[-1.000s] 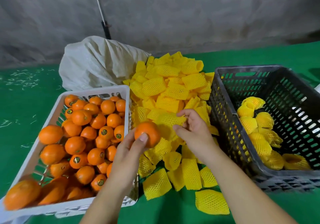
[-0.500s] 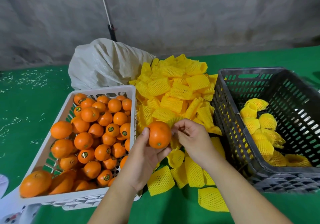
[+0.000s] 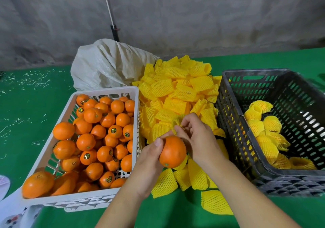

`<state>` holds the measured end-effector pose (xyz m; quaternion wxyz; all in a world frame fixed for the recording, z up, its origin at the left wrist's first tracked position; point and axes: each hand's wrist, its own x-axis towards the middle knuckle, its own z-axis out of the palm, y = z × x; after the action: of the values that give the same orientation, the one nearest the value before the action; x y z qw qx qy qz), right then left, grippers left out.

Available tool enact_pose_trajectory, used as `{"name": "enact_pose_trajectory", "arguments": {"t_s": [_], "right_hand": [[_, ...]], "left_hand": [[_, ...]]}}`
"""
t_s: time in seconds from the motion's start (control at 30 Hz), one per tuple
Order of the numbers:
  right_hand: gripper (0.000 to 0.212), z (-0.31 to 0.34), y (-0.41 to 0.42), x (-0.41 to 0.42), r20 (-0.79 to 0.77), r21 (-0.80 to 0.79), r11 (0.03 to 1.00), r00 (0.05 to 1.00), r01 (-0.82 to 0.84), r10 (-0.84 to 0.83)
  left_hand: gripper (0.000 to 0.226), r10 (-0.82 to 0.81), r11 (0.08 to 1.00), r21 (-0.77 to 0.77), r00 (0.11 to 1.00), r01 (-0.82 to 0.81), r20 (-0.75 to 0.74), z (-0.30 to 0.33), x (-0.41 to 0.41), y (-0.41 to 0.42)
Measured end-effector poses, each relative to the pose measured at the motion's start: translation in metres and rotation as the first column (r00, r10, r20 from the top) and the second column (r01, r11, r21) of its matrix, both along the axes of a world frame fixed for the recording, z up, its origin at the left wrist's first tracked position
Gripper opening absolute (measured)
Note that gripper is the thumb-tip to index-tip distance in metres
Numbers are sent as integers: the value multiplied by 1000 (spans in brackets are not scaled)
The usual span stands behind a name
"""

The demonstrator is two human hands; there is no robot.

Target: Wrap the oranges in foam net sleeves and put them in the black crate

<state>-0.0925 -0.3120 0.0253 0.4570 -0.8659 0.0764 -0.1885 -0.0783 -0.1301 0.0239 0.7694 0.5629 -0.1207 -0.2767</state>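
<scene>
Gripping a bare orange (image 3: 172, 151) over the heap of yellow sleeves (image 3: 177, 94): left hand (image 3: 149, 164), fingers curled round the fruit, thumb on top. Right hand (image 3: 197, 138) pinches a foam net sleeve (image 3: 176, 122) just above the orange. White crate (image 3: 103, 195) w/ oranges at left; black crate (image 3: 233, 132) w/ wrapped fruit (image 3: 269, 139) at right.
</scene>
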Motion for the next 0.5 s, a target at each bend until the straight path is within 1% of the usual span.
{"name": "enact_pose_trajectory", "arguments": {"t_s": [0.07,0.13,0.17,0.2,0.23,0.27,0.3,0.33,0.37,0.4,0.47,0.5], "right_hand": [[23,0,4,2,0,12,1000,1000,-1,1],[23,-3,14,7,8,9,999,999,34,-34],[20,-6,21,11,2,-6,999,999,45,-45],[16,-10,30,16,-14,-29,998,998,60,-61],[13,-15,39,22,-35,-2,997,996,82,-82],[11,-20,45,30,-81,133,982,989,132,-122],[10,-25,50,39,-146,352,914,976,202,-159],[11,-29,53,45,-240,532,800,956,277,-170],[12,-34,52,51,-304,630,706,939,325,-162],[12,-38,50,56,-328,628,701,931,339,-157],[12,-40,43,65,-294,613,714,936,339,-192],[13,-38,39,70,-265,627,698,938,345,-225]], "left_hand": [[62,16,1000,-4,1000,-16,10,0,-1,-3],[44,186,982,24,983,-185,-7,-1,-4,-17],[42,306,951,64,949,-301,-79,-4,-8,-27],[41,425,905,113,889,-411,-172,-10,-13,-37],[38,502,865,137,818,-483,-281,-18,-22,-45],[34,520,843,132,724,-522,-453,-25,-30,-53],[32,491,837,128,626,-532,-606,-30,-38,-58],[33,462,834,138,540,-535,-704,-35,-43,-61],[35,431,826,113,490,-552,-758,-37,-44,-61],[39,418,816,90,474,-571,-775,-37,-42,-60],[46,402,836,85,499,-543,-767,-37,-32,-59],[49,360,864,63,525,-500,-771,-34,-28,-58]]}}
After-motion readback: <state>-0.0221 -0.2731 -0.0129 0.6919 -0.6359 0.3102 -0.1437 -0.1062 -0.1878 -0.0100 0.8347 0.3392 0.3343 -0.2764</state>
